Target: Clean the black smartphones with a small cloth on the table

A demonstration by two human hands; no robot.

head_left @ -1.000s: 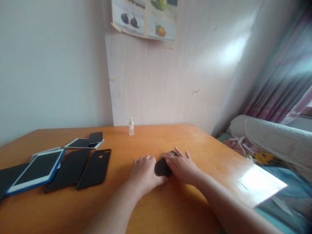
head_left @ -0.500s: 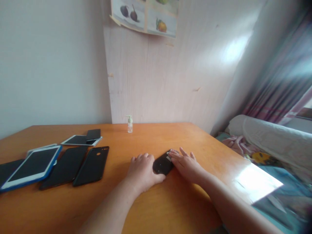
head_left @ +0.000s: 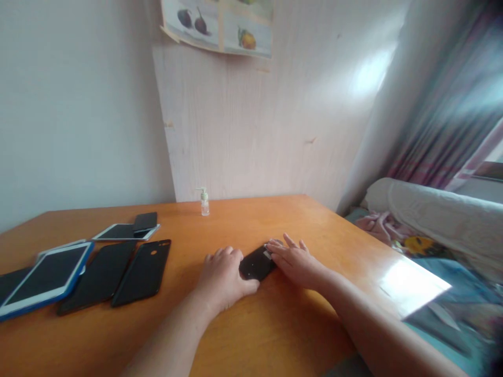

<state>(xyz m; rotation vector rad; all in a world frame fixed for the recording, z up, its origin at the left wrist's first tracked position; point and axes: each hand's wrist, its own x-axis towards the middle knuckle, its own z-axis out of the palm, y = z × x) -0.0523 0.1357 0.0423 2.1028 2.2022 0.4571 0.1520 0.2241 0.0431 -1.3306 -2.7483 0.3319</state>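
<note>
A black phone [head_left: 256,265] lies at a slant on the wooden table, dark face up, with a small pale patch close to its far end. My left hand [head_left: 223,277] grips its near left end, thumb along the near edge and fingers curled round the other side. Across the far right end rests my right hand [head_left: 293,262], its fingers stretched out and some of them spread. Whether anything small lies beneath those fingertips is hidden.
Left on the table [head_left: 236,225] are a blue-cased tablet [head_left: 45,275], a black case with a round hole [head_left: 143,272], another black slab [head_left: 100,275], and a white tablet [head_left: 118,232] under a small dark device [head_left: 145,222]. A clear pump bottle [head_left: 205,204] stands at the back.
The whole view has shifted slightly, so everything sits a little further left. Both hands keep nearly the same places on the phone.
</note>
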